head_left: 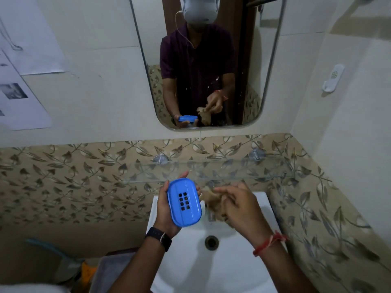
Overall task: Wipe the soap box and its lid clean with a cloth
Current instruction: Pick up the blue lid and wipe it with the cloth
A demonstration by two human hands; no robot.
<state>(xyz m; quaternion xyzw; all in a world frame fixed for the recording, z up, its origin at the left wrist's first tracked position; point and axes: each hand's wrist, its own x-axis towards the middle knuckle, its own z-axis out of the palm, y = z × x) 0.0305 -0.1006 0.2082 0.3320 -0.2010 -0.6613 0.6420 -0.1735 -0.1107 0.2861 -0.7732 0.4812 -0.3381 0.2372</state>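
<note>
Over a white ceramic washbasin (243, 269) beneath a wall mirror (148, 66), a person's left hand (167, 210) grips a blue oval plastic soap box (184, 203), its slotted face towards us. Whether this is base or lid, and whether anything sits inside, I cannot tell. Just beside it, not touching, the right hand (241, 206) is closed around a crumpled beige cloth (212, 203). Wiping looks unfinished; no second piece shows. Only the drain shows in the basin.
</note>
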